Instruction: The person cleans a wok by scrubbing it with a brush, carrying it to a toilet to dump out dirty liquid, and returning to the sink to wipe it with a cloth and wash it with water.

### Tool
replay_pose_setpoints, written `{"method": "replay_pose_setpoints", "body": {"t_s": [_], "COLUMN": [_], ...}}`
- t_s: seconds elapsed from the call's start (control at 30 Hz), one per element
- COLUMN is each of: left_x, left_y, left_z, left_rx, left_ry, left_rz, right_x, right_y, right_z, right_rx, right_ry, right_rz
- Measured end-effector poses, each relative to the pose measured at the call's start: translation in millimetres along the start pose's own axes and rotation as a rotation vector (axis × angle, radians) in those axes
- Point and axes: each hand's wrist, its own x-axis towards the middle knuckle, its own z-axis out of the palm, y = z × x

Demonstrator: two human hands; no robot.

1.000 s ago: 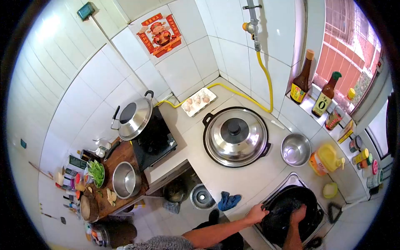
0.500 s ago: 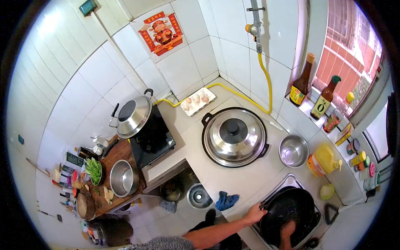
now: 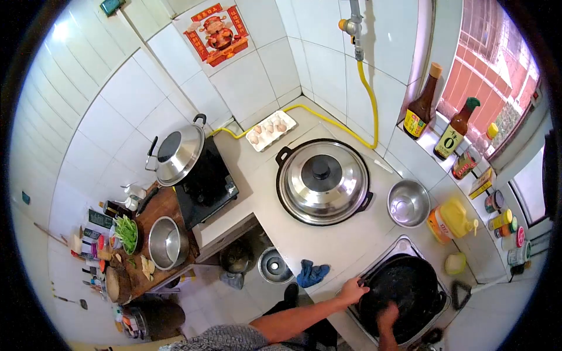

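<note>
A black wok (image 3: 404, 286) rests tilted in the sink (image 3: 404, 243) at the lower right. My left hand (image 3: 353, 291) is closed around the handle at the wok's left edge. Down inside the wok, my right hand (image 3: 387, 319) reaches against the dark inner surface. Its fingers are blurred, so I cannot make out whether anything is in them. On the counter left of the sink lies a crumpled blue cloth (image 3: 312, 273). A steel bowl (image 3: 408, 203) stands just beyond the sink.
A lidded pan (image 3: 322, 181) occupies the middle counter, with an egg tray (image 3: 270, 131) behind it. A yellow-capped oil jug (image 3: 452, 219) stands near the sink. Bottles (image 3: 453, 133) line the sill. Left are a lidded pot (image 3: 179, 155) and cutting board (image 3: 153, 219).
My right hand has moved left and slightly up inside the wok. My left hand keeps its hold on the handle. The whole view has shifted a little.
</note>
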Motion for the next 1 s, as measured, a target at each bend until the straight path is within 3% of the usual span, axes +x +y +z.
{"method": "replay_pose_setpoints", "body": {"t_s": [0.03, 0.1, 0.13, 0.2, 0.23, 0.27, 0.3, 0.33, 0.37, 0.43, 0.5, 0.57, 0.63, 0.67, 0.7, 0.73, 0.77, 0.83, 0.9, 0.97, 1.0], "left_x": [3, 6, 5, 1, -1, -4, -4, -6, -8, -3, 4, 4, -4, -6, -1, 8, 14, -1, -9, -13, -10], "left_y": [-6, -4, -6, -1, 2, 3, 6, 9, 11, -4, -11, -12, -1, 4, -5, -22, -31, -5, 15, 16, 14], "left_z": [2, -1, -3, 0, -2, -7, -7, -3, 1, 6, 6, 4, 1, -2, 4, 13, 17, 4, 1, -6, -5], "left_rx": [-0.077, -0.074, -0.072, -0.098, -0.12, -0.121, -0.101, -0.089, 0.031, -0.001, -0.024, -0.032, 0.017, 0.06, 0.052, 0.066, 0.082, 0.051, 0.027, -0.04, -0.031], "left_ry": [-0.02, -0.021, -0.028, -0.022, -0.03, -0.023, -0.027, -0.029, 0.045, 0.023, 0.012, 0.024, 0.007, 0.001, -0.007, 0.062, 0.14, 0.075, 0.013, 0.008, 0.002], "left_rz": [-0.018, -0.03, -0.045, -0.068, -0.089, -0.089, -0.092, -0.096, -0.027, 0.01, 0.049, 0.025, -0.021, -0.056, -0.055, 0.054, 0.162, 0.066, -0.03, -0.058, -0.058], "right_x": [15, 66, 88, 110, 97, 70, 57, 38, 21, 7, 54, 113, 107, 72, 51, 47, 15, -7, 39, 97, 106], "right_y": [-1, 6, 18, 60, 66, 59, 81, 98, 88, 12, -2, 40, 45, 23, 32, 85, 60, -9, -4, 27, 38], "right_z": [30, 49, 51, 12, -18, -26, -9, 22, 38, 32, 44, 56, -12, -45, -33, 13, 18, 17, 53, 63, 39], "right_rx": [0.001, 0.026, -0.083, 0.156, -0.041, -0.137, -0.106, -0.032, 0.115, 0.031, 0.013, -0.014, 0.03, 0.014, -0.012, 0.206, 0.013, 0.094, 0.179, 0.071, 0.146], "right_ry": [0.071, 0.078, 0.138, 0.233, 0.183, 0.321, 0.189, 0.388, 0.296, 0.098, 0.171, 0.437, 0.316, 0.312, 0.4, 0.412, 0.322, 0.111, 0.137, 0.263, 0.305], "right_rz": [-0.18, -0.293, -0.233, -0.136, 0.0, -0.086, -0.032, -0.291, -0.178, -0.145, -0.316, -0.438, -0.15, -0.172, -0.202, -0.261, -0.034, -0.051, -0.191, -0.316, -0.246]}}
